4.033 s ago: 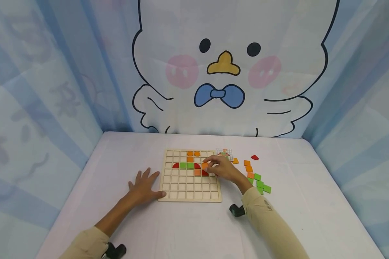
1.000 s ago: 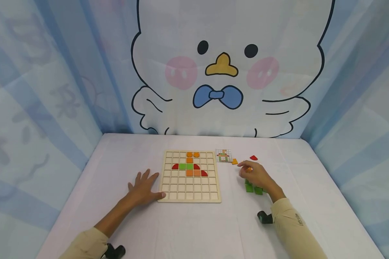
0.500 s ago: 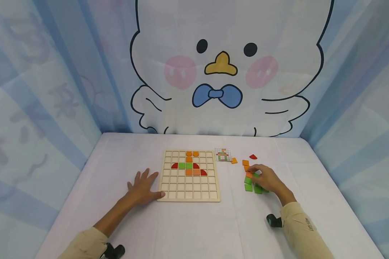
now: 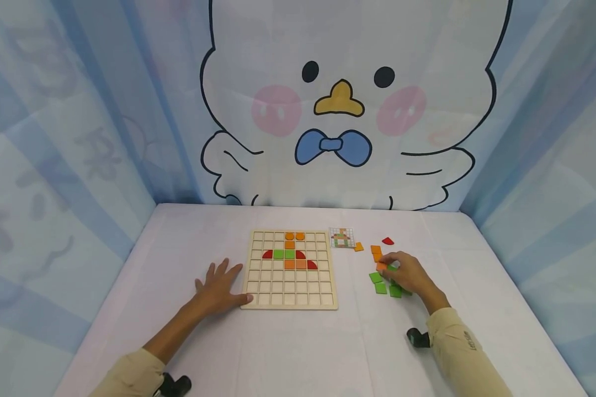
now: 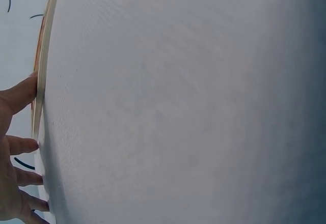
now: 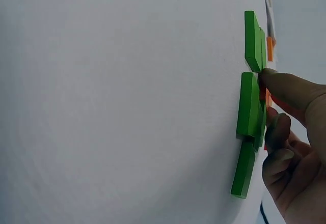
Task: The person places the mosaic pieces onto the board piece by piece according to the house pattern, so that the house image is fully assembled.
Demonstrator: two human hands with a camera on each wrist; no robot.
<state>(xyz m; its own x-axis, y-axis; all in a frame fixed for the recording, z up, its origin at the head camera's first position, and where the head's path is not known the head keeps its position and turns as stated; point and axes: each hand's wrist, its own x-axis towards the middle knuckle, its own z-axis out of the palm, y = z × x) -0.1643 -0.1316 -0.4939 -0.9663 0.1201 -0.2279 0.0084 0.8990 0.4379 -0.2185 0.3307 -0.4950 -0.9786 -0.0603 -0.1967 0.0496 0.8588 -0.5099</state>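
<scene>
A wooden grid board [image 4: 289, 307] lies mid-table, partly filled with orange, green and red pieces. My left hand [image 4: 218, 289] spreads flat at its left side, thumb on the front left corner; the left wrist view shows that thumb against the board's edge [image 5: 47, 51]. To the right of the board, my right hand [image 4: 411, 273] pinches a red-orange square tile [image 4: 381, 266] between thumb and index finger, low over the table. Loose green tiles [image 4: 381, 288] lie around its fingertips and partly beneath the hand. Upright in the right wrist view, the thumb stands right by green tiles [image 6: 248, 104].
A small pattern card [image 4: 342, 237] sits at the board's upper right corner, with an orange piece [image 4: 359, 247] beside it. Farther right are a red piece [image 4: 388, 241] and orange square tiles [image 4: 376, 250]. A printed curtain [image 4: 338, 182] rises behind the white table.
The right hand has gone from the board to the loose tiles; an orange tile now sits left of the lower red piece. Just now a green tile shifted left. The left hand stays put.
</scene>
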